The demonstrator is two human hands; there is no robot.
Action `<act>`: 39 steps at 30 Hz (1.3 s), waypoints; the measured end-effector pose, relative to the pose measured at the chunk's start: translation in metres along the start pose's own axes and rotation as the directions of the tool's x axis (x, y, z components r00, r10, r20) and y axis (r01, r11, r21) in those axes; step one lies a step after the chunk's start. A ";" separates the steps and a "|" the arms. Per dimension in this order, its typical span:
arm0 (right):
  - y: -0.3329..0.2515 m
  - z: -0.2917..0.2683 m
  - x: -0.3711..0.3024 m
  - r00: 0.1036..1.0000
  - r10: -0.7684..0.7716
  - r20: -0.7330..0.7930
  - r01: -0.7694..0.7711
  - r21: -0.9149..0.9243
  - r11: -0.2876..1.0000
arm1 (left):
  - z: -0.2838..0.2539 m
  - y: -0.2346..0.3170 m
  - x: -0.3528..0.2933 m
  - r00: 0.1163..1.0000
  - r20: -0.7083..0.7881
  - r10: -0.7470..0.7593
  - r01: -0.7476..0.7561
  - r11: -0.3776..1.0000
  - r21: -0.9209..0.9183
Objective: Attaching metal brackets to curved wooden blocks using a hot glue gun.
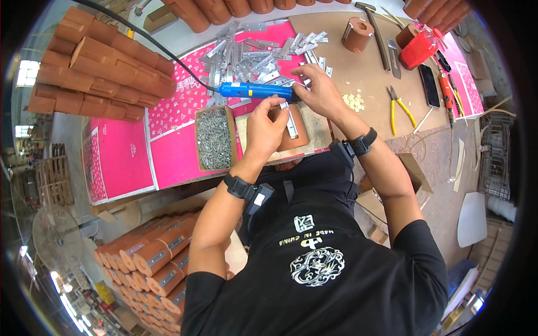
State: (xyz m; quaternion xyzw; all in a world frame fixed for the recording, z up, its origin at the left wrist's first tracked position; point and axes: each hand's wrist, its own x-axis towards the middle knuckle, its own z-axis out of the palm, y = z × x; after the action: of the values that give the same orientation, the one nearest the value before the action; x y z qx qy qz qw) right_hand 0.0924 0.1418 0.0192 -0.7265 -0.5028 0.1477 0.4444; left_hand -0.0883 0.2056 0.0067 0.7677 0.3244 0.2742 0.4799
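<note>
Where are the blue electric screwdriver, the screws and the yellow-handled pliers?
Blue electric screwdriver (237,90): head view, on its blue body.
Screws (214,140): head view, middle of the heap in the cardboard box (231,130).
Yellow-handled pliers (393,116): head view, on the left handle.

The left hand (265,127) has its fingers against a metal strip (291,129) on a brown block (301,136); the right hand (321,94) is at the dark end of a blue corded tool (252,91). From the block, a box of screws (213,139) sits on the table (176,154) at 9 o'clock, loose metal plates (259,66) at 11, a red bottle (419,50) at 2, yellow-handled pliers (393,112) at 3.
</note>
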 end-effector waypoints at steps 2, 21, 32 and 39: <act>0.003 0.001 0.000 1.000 -0.004 0.006 0.004 0.001 1.000 | 0.000 -0.001 -0.001 0.998 0.038 -0.058 0.059 0.998 -0.028; -0.018 0.041 0.061 0.874 0.100 0.475 0.022 -0.243 0.970 | 0.002 0.002 -0.010 0.998 0.061 -0.032 0.028 0.997 0.065; -0.025 0.040 0.067 0.863 0.076 0.499 -0.034 -0.094 0.995 | -0.011 0.000 -0.014 0.982 0.163 0.094 -0.108 0.991 0.078; -0.037 -0.027 0.037 0.985 0.123 0.119 -0.164 0.448 0.879 | -0.052 0.001 -0.025 0.991 -0.009 0.132 -0.127 0.969 0.213</act>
State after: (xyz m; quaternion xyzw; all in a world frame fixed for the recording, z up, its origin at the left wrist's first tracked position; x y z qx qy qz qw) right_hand 0.1047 0.1638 0.0725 -0.6301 -0.4177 0.3255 0.5680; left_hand -0.1424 0.2149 0.0255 0.8306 0.3066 0.2777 0.3728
